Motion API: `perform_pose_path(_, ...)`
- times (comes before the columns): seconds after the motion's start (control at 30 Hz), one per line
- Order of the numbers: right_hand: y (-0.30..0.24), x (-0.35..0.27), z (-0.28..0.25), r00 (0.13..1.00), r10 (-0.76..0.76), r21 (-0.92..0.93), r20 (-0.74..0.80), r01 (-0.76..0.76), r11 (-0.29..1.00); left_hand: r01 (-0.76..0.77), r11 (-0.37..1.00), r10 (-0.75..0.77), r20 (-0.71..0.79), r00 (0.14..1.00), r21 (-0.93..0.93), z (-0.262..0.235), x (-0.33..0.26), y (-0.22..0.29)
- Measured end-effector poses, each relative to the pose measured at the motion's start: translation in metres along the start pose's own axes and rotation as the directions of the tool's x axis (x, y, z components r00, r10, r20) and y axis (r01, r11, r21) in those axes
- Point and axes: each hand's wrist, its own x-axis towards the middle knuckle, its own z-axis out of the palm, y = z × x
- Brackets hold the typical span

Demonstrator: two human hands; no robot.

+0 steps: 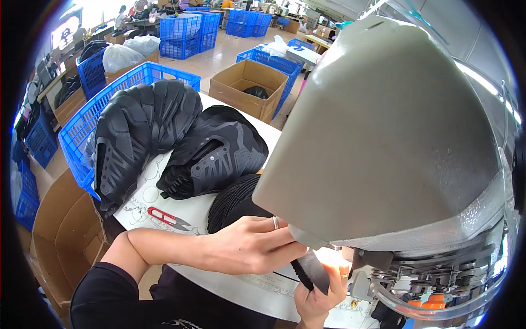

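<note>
A grey sewing machine (394, 126) looms over the white counter (230, 285), stacked black shoe uppers (213, 153) behind. Left hand (246, 247) lies flat, grip spread; right hand (320, 296) pinches the black webbing strap (309, 271) near the needle — light, limp, best held by its edges.

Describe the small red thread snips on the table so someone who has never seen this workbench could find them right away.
Start at the big grey sewing machine head on the right, then follow the white table leftward past the stacks of black shoe uppers. The thread snips lie flat near the table's left edge, just beyond the left hand's forearm. They are the only red, metal-bladed thing among black pieces.
</note>
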Motion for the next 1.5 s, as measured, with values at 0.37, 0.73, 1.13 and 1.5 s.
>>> perform_pose_path(0.37,-0.009,0.013,-0.002,0.999,-0.024,0.016,-0.034,0.024,1.0,0.026,0.999,-0.027,0.024,0.999,0.019,-0.001,-0.001,0.005)
perform_pose_path(0.73,-0.007,0.014,-0.004,0.999,-0.028,-0.011,0.036,0.028,1.0,0.04,0.999,-0.038,0.041,0.998,-0.033,-0.003,-0.003,-0.003)
perform_pose_path(1.13,0.0,0.009,0.002,0.998,-0.056,-0.041,-0.03,0.055,0.998,0.059,0.992,-0.05,0.084,0.995,-0.108,0.003,-0.008,-0.009)
perform_pose_path(1.5,-0.014,0.02,-0.005,0.998,-0.04,-0.045,0.046,0.043,0.998,0.066,0.998,-0.065,-0.054,0.996,0.021,0.005,-0.007,0.003)
